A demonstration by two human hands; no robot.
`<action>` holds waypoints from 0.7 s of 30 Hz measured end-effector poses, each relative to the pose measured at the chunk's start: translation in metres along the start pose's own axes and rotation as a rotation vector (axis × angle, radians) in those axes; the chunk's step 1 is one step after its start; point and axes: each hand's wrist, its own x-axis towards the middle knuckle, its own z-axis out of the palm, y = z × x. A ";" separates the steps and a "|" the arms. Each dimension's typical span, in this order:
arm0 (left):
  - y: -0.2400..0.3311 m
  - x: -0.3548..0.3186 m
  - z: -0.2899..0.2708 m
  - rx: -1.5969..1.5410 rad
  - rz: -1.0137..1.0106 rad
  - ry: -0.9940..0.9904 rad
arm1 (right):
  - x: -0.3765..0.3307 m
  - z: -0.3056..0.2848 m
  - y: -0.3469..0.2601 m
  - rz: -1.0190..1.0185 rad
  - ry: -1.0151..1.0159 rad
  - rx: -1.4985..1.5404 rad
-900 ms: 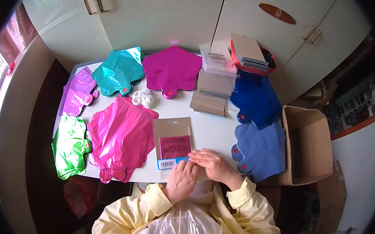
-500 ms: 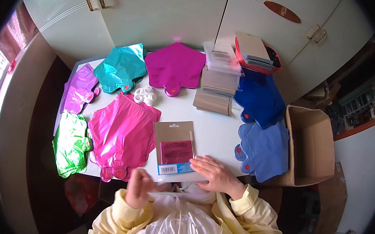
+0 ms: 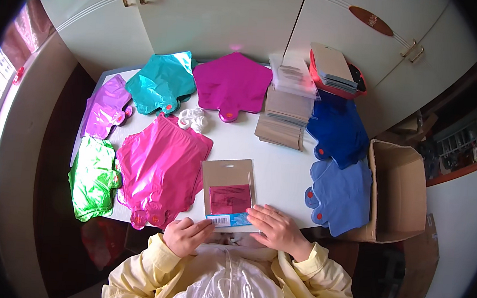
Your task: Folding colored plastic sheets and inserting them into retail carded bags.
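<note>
A flat hang-hole packet (image 3: 231, 173) lies on the table in front of me, with a brown card, a dark pink folded piece and a blue strip with a barcode along its lower end. My right hand (image 3: 277, 229) rests flat with its fingertips on the packet's lower right corner. At the lower left corner, my left hand (image 3: 188, 236) reaches in with fingers partly stretched and touching the edge; its thumb is hidden. Left of the packet is a pile of shiny pink foil balloons (image 3: 161, 168), flat and uninflated.
Around the table (image 3: 281, 180) lie flat foil balloons: green (image 3: 90, 176), purple (image 3: 106, 105), teal (image 3: 161, 81), magenta (image 3: 232, 84), dark blue (image 3: 338, 126) and light blue (image 3: 340, 196). White string (image 3: 193, 119), stacked cards (image 3: 279, 131), a red basket (image 3: 361, 83) and a cardboard box (image 3: 403, 162) stand near.
My left hand has opened from a loose fist and moved right to the packet's lower left corner. My right hand stays at the lower right corner. The whole view has shifted slightly.
</note>
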 end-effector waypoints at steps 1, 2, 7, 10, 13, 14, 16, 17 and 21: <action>0.000 0.001 0.003 -0.048 -0.034 0.037 | 0.000 0.000 0.000 0.005 0.012 -0.004; 0.000 0.001 0.006 -0.096 -0.069 0.075 | 0.000 0.000 -0.001 0.009 0.024 -0.007; 0.005 0.006 0.008 -0.267 -0.238 0.184 | 0.003 0.003 0.000 0.021 0.083 -0.039; 0.008 0.013 0.006 -0.296 -0.322 0.179 | 0.007 0.009 0.000 0.052 0.135 -0.056; 0.011 0.018 0.008 -0.317 -0.426 0.166 | 0.012 0.011 -0.005 0.118 0.141 0.002; 0.012 0.021 0.010 -0.334 -0.464 0.173 | 0.012 0.012 -0.005 0.145 0.120 0.029; 0.011 0.022 0.014 -0.339 -0.519 0.174 | 0.018 0.009 -0.007 0.195 0.090 0.066; 0.011 0.021 0.017 -0.328 -0.536 0.167 | 0.024 0.003 -0.009 0.217 0.080 0.075; 0.013 0.028 0.006 -0.172 -0.703 0.075 | 0.023 0.005 -0.008 0.326 0.095 0.067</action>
